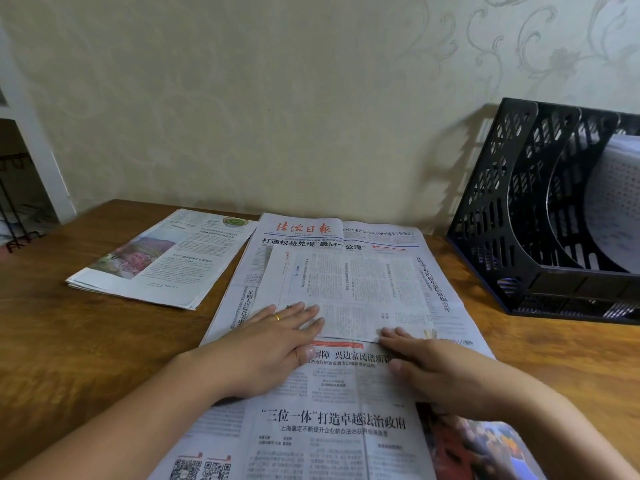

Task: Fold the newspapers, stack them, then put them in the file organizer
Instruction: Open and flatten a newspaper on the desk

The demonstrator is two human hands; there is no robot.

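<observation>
A large open newspaper (332, 403) with a red masthead lies flat on the wooden table (69, 341) in front of me. A smaller folded newspaper (349, 289) rests on its upper half. My left hand (277, 341), wearing a gold ring, presses flat on the folded paper's near left edge. My right hand (426, 362) lies flat at its near right corner, fingers straight. A folded newspaper stack (162, 261) with a flower photo sits at the left. The black file organizer (512, 209) stands at the right against the wall.
White papers (613, 202) fill the organizer's far slots; its nearest slot shows nothing inside. A wallpapered wall (277, 98) runs behind the table. A white frame and a dark metal rack (17, 202) stand at the far left beyond the table edge.
</observation>
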